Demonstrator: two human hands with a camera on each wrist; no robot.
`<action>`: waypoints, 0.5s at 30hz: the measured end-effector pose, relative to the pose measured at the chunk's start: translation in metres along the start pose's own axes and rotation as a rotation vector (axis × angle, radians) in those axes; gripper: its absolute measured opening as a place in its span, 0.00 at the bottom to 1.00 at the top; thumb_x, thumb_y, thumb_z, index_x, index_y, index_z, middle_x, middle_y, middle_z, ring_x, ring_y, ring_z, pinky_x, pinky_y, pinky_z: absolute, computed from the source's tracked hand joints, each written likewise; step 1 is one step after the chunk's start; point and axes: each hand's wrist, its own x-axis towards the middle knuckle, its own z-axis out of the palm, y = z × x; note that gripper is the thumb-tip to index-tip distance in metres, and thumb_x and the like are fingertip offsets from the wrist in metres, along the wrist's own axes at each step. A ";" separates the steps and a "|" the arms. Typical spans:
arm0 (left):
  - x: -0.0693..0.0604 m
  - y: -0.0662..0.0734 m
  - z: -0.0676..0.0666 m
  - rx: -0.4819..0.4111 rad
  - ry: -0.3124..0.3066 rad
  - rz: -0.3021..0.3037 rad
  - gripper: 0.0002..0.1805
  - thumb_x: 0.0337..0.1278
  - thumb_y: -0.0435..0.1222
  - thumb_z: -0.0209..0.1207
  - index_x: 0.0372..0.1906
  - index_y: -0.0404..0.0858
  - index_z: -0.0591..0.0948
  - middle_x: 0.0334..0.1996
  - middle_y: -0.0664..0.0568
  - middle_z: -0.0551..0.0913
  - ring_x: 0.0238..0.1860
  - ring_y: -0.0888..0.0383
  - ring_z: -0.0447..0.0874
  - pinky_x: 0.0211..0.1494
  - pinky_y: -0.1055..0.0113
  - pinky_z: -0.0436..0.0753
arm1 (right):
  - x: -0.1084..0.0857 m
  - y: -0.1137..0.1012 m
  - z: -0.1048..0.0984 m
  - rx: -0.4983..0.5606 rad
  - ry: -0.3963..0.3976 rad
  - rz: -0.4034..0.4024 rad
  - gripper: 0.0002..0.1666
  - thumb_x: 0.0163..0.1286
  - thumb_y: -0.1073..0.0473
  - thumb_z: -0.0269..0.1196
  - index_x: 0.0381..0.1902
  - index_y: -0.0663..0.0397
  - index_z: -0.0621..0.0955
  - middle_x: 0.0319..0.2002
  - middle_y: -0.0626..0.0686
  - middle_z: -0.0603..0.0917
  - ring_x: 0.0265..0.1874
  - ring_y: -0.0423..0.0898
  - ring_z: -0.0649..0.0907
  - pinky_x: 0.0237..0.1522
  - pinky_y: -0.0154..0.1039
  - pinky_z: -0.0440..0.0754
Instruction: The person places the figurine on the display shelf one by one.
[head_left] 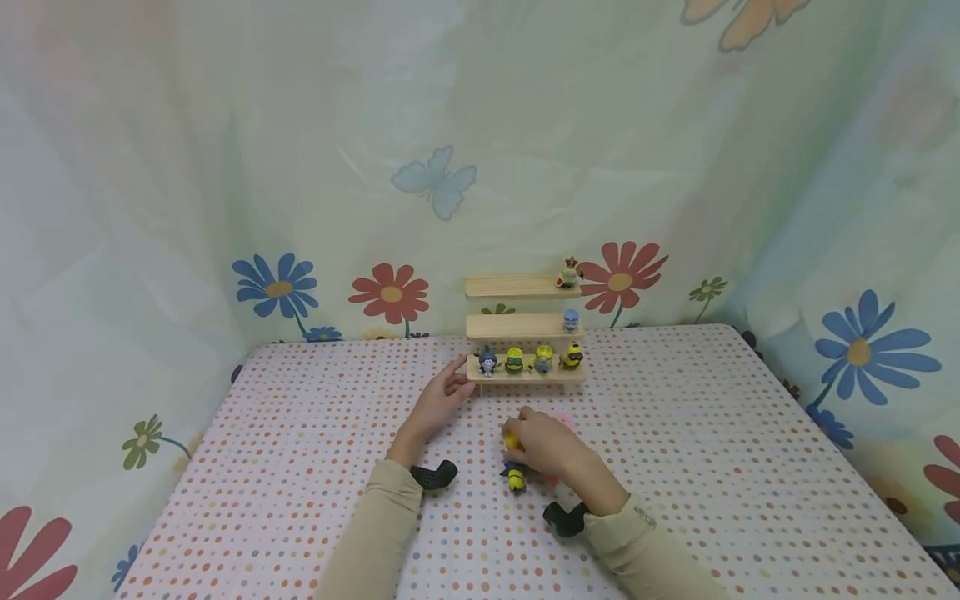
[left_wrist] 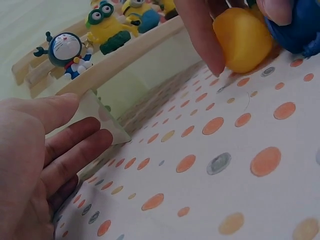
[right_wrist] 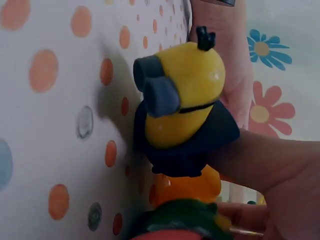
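My left hand (head_left: 438, 400) is at the left end of a small wooden tiered shelf (head_left: 525, 377), its fingers loosely extended and its thumb against the lowest tier's edge. That tier carries a blue-and-white cat figurine (left_wrist: 66, 49), a goggled minion figurine (left_wrist: 107, 26) and others. My right hand (head_left: 551, 442) grips a yellow minion figurine (right_wrist: 192, 75) in dark blue low over the table, its thumb on the blue part. A smooth orange-yellow piece (left_wrist: 242, 40) shows between the fingers; whether it belongs to that figurine I cannot tell.
Higher tiers hold a crowned figurine (head_left: 569, 273) and a bluish one (head_left: 572, 321). A green-and-red object (right_wrist: 180, 220) lies close by the right hand, partly out of view. The dotted tablecloth (head_left: 315, 433) spreads around, with a flowered curtain (head_left: 337, 208) behind.
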 end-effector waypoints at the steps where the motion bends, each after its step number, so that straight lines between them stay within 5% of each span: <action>1: 0.001 0.000 0.001 -0.008 0.005 0.004 0.35 0.65 0.45 0.56 0.74 0.50 0.57 0.50 0.49 0.80 0.51 0.56 0.81 0.55 0.61 0.78 | 0.000 0.001 -0.001 0.010 0.007 -0.007 0.19 0.62 0.48 0.66 0.47 0.50 0.82 0.39 0.51 0.79 0.31 0.42 0.75 0.36 0.41 0.76; 10: -0.004 0.001 0.004 -0.014 0.012 -0.016 0.34 0.65 0.43 0.56 0.73 0.51 0.58 0.49 0.49 0.81 0.50 0.58 0.81 0.54 0.62 0.79 | 0.001 0.005 -0.003 0.169 0.051 -0.008 0.15 0.58 0.55 0.70 0.43 0.47 0.80 0.40 0.48 0.77 0.33 0.41 0.75 0.38 0.40 0.77; 15: -0.001 0.002 0.001 -0.009 0.011 0.028 0.35 0.65 0.43 0.56 0.74 0.46 0.57 0.50 0.47 0.81 0.50 0.56 0.81 0.54 0.62 0.79 | 0.001 0.012 -0.018 0.277 0.196 -0.007 0.18 0.59 0.56 0.69 0.48 0.49 0.80 0.47 0.50 0.79 0.39 0.42 0.78 0.40 0.40 0.78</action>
